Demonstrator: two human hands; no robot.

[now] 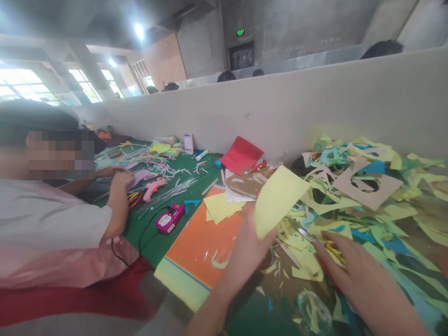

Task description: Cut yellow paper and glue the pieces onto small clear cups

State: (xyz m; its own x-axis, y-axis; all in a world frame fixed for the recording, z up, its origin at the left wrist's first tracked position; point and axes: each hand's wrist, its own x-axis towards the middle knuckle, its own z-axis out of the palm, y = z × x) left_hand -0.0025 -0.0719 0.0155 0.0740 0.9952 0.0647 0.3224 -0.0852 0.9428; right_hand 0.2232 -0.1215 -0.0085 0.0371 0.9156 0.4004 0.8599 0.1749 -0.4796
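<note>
My left hand [250, 245] grips a pale yellow sheet of paper [282, 196] by its lower edge, holding it tilted above the table. To its right, my right hand [353, 266] is closed around a pair of scissors [304, 232], whose blades point left toward the paper but lie apart from it. The handles are partly hidden by my fingers. Under and around my hands lie yellow paper scraps [308, 261]. An orange sheet in a glossy cover [203, 242] rests left of my left hand, with small yellow sheets [224, 207] on it.
A heap of cut paper [367, 182] covers the right side. A clear tape roll [314, 310] lies near the front. Red paper [241, 155] leans at the back partition [315, 98]. At left, a co-worker [52, 210] sits by a pink glue gun [154, 188] and a magenta box [170, 218].
</note>
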